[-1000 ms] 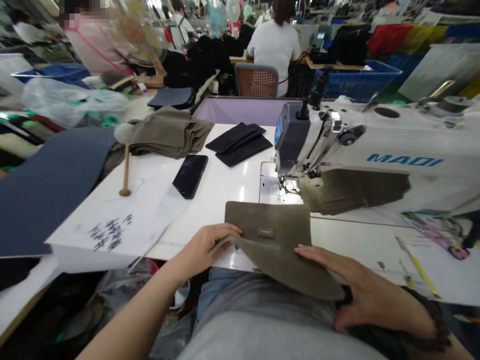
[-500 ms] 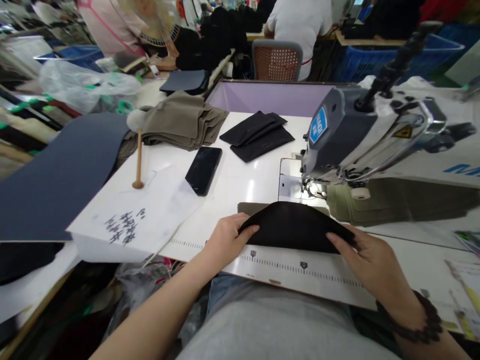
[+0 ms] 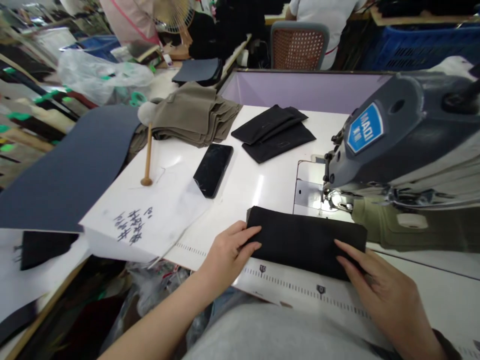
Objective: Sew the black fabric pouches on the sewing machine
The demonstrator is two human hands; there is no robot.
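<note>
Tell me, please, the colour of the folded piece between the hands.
The folded piece is black on its visible side, best seen in the head view.

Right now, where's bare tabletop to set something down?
Two patches of white tabletop: one bordered by the phone, loose black pieces, needle plate and held black panel; another right of the right hand, in front of the olive fabric. Crowded: back left, around the olive stack, and under the sewing machine.
</note>
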